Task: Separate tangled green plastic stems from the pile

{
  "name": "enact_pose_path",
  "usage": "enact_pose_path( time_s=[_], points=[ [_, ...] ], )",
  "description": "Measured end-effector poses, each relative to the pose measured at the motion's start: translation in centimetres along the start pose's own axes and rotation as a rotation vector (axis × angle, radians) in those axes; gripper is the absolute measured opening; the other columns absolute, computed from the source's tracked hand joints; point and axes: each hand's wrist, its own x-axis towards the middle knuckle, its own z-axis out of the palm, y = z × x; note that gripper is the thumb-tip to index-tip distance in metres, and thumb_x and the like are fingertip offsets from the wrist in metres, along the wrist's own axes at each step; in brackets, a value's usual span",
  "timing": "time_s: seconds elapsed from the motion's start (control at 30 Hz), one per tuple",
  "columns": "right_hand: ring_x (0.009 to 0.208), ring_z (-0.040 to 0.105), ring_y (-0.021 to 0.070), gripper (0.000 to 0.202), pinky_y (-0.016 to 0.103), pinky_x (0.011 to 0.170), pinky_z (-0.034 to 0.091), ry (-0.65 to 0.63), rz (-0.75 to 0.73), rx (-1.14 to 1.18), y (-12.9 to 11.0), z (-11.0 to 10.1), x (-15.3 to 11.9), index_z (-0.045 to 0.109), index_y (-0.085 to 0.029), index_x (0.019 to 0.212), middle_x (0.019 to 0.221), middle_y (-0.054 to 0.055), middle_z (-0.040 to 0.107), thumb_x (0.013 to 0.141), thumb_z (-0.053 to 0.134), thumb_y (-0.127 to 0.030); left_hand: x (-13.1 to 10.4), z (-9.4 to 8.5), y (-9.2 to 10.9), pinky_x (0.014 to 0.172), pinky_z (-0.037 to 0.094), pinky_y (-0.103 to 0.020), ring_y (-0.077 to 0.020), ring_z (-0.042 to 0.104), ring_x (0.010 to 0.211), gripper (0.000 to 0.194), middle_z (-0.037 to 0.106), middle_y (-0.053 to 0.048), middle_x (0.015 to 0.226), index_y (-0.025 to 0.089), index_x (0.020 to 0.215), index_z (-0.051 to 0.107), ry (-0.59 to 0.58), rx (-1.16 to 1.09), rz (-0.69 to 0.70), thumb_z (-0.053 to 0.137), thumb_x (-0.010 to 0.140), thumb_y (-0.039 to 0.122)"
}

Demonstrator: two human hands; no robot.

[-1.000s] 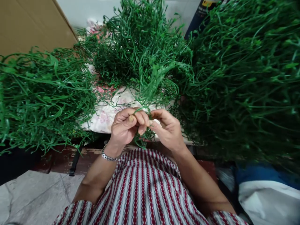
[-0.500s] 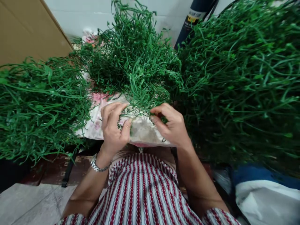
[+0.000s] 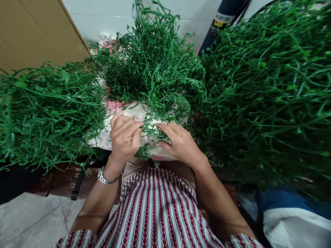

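Observation:
Thin green plant stems (image 3: 152, 131) lie loosely between my hands, over a white and pink flowered cover (image 3: 99, 141). My left hand (image 3: 125, 137), with a metal watch at the wrist, has its thumb and forefinger pressed together on some of these stems. On the other side, my right hand (image 3: 178, 141) has thumb and fingers apart, with the fingertips close to the stems. Whether it touches any stem I cannot tell. Just beyond both hands rises a tangled heap of green stems (image 3: 152, 65).
Large piles of similar greenery stand at the left (image 3: 49, 117) and right (image 3: 269, 93). A cardboard panel (image 3: 38, 34) leans at the back left. At the back stands a dark blue cylinder (image 3: 216, 31) by the tiled wall (image 3: 103, 20). A white and blue bag (image 3: 292, 220) is low at right.
My left thumb and forefinger have come together on stems. My right fingers, pinched before, have parted and moved left and lower. The whole view has shifted slightly.

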Motion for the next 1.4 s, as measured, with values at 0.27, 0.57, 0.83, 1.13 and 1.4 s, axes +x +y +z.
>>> enact_pose_path(
  time_s=[0.27, 0.57, 0.83, 1.13, 1.4],
  points=[
    [0.085, 0.057, 0.0223, 0.031, 0.037, 0.081, 0.043, 0.006, 0.158, -0.292, 1.4, -1.4, -0.5, 0.058, -0.018, 0.116, 0.089, 0.007, 0.065, 0.088, 0.051, -0.028, -0.4, -1.8, -0.8, 0.075, 0.043, -0.03, -0.0163, 0.056, 0.075, 0.012, 0.062, -0.001, 0.072, 0.02, 0.081, 0.068, 0.163, -0.198, -0.225, 0.056, 0.078, 0.02],
    [0.085, 0.061, 0.0178, 0.029, 0.031, 0.076, 0.05, 0.536, -0.012, -0.031, -2.1, -4.8, -2.2, 0.061, -0.019, 0.106, 0.095, 0.006, 0.065, 0.077, 0.063, -0.014, -0.1, -1.6, 1.9, 0.074, 0.043, -0.032, -0.016, 0.056, 0.073, 0.018, 0.062, -0.002, 0.07, 0.017, 0.086, 0.065, 0.082, -0.043, -0.107, 0.052, 0.077, 0.01],
    [0.113, 0.052, 0.0268, 0.028, 0.05, 0.103, 0.032, 0.402, -0.145, -0.01, -3.9, -3.7, 0.3, 0.059, -0.019, 0.104, 0.108, 0.008, 0.065, 0.079, 0.065, -0.027, 0.0, -1.7, 4.7, 0.083, 0.044, -0.038, -0.0146, 0.059, 0.068, 0.016, 0.066, -0.001, 0.07, 0.018, 0.081, 0.06, -0.077, 0.03, 0.027, 0.052, 0.075, 0.006],
    [0.086, 0.06, 0.0185, 0.006, 0.038, 0.084, 0.047, 0.337, -0.006, 0.537, -2.3, -2.2, -0.3, 0.061, -0.019, 0.086, 0.084, 0.004, 0.064, 0.081, 0.061, -0.016, 0.0, -2.8, 5.0, 0.103, 0.035, -0.05, -0.0232, 0.056, 0.108, 0.02, 0.067, -0.006, 0.104, 0.019, 0.09, 0.065, -0.185, 0.054, 0.111, 0.058, 0.075, 0.008],
    [0.09, 0.059, 0.0185, 0.014, 0.036, 0.084, 0.047, 0.287, 0.128, 0.495, -2.0, -1.7, -0.5, 0.061, -0.019, 0.096, 0.092, 0.005, 0.063, 0.082, 0.061, -0.023, -0.7, -1.0, 5.0, 0.063, 0.048, -0.024, -0.0111, 0.058, 0.07, 0.012, 0.06, -0.004, 0.086, 0.016, 0.082, 0.06, -0.216, -0.5, -0.382, 0.049, 0.084, 0.012]
  ],
)
